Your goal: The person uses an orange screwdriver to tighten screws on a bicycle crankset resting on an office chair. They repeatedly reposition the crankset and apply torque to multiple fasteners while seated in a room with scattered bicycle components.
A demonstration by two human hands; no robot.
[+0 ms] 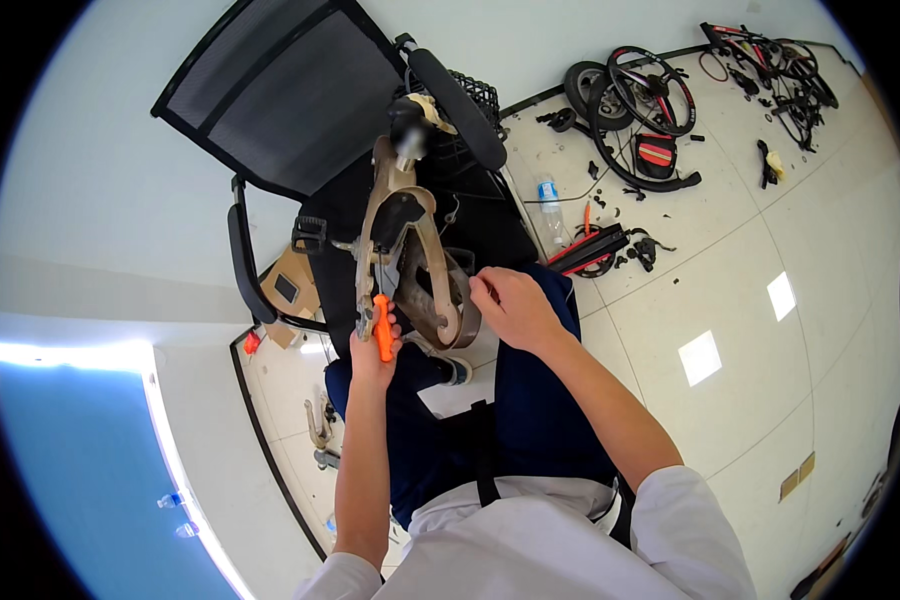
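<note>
A dirty, beige-brown bicycle frame [430, 255] rests on the seat of a black office chair [315, 110] in front of me. On its left side sticks out a black pedal [310, 235]. My left hand [372, 350] grips an orange-handled screwdriver [383, 328], its thin shaft pointing up along the frame; the tip is hard to make out. The fingers of my right hand [518, 310] are curled together at the edge of a curved, grey-brown guard [462, 315] on the frame's right. Whatever they pinch, if anything, is hidden.
On the tiled floor to the right lie bicycle wheels [660, 95], a red-and-black bag [656, 155], a plastic bottle [550, 205], a red-and-black bicycle part [590, 250] and several small pieces. Further off lies a dismantled bicycle [770, 65]. A cardboard box [290, 280] stands left of the chair.
</note>
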